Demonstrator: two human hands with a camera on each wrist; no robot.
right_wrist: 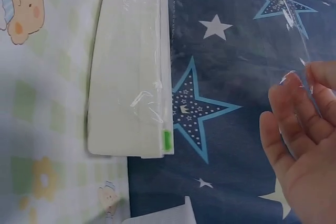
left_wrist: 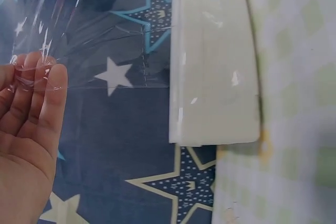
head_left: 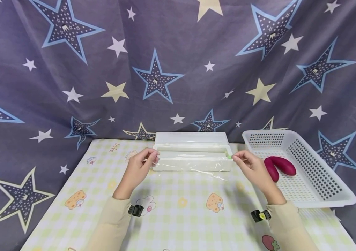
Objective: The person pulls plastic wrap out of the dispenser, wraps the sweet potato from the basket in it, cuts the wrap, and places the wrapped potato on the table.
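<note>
Box (head_left: pixel 190 165) on table (head_left: pixel 178 223), left of the basket (head_left: pixel 349 199)

There are two hands, one bare left hand (head_left: pixel 138 169) and one bare right hand (head_left: pixel 256 174), two beige sleeves (head_left: pixel 110 219), two small black wrist devices (head_left: pixel 136 210), one long white lidded box (head_left: pixel 192 165), one sheet of clear glossy film (left_wrist: pixel 89 51), one white perforated plastic basket (head_left: pixel 317 172), apparently two crimson elongated objects (head_left: pixel 283 165), one pastel checked tablecloth (head_left: pixel 165 226) and one dark star-printed curtain (head_left: pixel 178 35).

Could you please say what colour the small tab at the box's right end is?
The small tab is bright green, best seen in the right wrist view.
</note>
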